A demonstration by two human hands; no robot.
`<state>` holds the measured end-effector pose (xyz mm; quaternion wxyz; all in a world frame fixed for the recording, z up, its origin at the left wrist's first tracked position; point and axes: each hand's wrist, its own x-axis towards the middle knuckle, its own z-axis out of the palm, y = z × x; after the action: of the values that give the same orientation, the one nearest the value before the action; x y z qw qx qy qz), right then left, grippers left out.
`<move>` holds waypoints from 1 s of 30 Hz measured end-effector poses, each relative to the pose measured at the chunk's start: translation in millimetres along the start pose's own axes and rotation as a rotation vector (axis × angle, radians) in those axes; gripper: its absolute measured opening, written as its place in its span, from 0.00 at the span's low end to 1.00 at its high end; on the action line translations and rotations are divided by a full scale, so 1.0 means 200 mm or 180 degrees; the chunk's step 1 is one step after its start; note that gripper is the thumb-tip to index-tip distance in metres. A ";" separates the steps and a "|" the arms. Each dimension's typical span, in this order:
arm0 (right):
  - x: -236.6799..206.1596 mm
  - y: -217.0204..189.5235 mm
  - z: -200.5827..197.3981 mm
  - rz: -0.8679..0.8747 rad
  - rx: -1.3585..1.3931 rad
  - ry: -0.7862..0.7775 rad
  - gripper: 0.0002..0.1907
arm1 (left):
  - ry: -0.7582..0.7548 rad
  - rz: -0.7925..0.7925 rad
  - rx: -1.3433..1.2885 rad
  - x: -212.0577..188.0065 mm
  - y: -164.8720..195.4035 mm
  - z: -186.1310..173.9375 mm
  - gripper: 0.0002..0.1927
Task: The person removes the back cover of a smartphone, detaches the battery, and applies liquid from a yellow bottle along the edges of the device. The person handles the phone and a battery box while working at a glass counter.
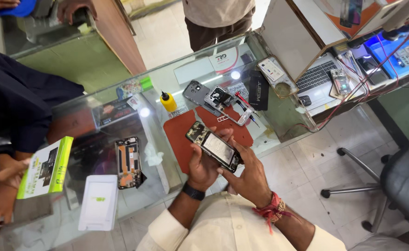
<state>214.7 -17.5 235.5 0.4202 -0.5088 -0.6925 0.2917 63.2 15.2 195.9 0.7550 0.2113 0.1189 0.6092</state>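
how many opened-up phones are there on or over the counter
3. One is held in both hands, the left hand and right hand, over the red mat: the held phone. One frame lies behind the mat. One board-side-up phone lies left on the glass. More may be hidden.

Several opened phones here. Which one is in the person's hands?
The opened phone above the red mat, held by both hands; the others lie on the glass counter.

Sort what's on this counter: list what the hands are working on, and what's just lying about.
In hand:
- opened phone, held by left hand and right hand
- red mat beneath it
- phone frame and grey back cover on the mat's far edge

Lying about:
- yellow bottle
- second opened phone
- white box
- laptop
- office chair
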 end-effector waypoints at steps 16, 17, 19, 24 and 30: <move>0.18 -0.12 0.13 0.0261 0.0403 -0.0531 0.29 | 0.0705 0.0418 0.0722 -0.11 0.34 -0.30 0.24; 0.17 -0.15 0.17 0.0157 0.0332 -0.0515 0.27 | 0.0883 0.0354 0.0767 -0.10 0.34 -0.31 0.22; 0.18 -0.19 0.25 -0.0046 0.0163 -0.0437 0.24 | 0.1191 0.0195 0.0851 -0.07 0.36 -0.31 0.18; 0.20 -0.20 0.37 -0.0125 -0.0519 0.0093 0.09 | 0.1448 -0.0275 0.0825 -0.04 0.42 -0.32 0.16; 0.20 -0.17 0.43 -0.0019 -0.0372 0.0365 0.07 | 0.1569 -0.0581 0.1046 -0.03 0.53 -0.33 0.15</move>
<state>118.3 12.5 235.3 0.4296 -0.5462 -0.6846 0.2199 -60.5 38.4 185.9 0.7108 0.1649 0.4138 0.5444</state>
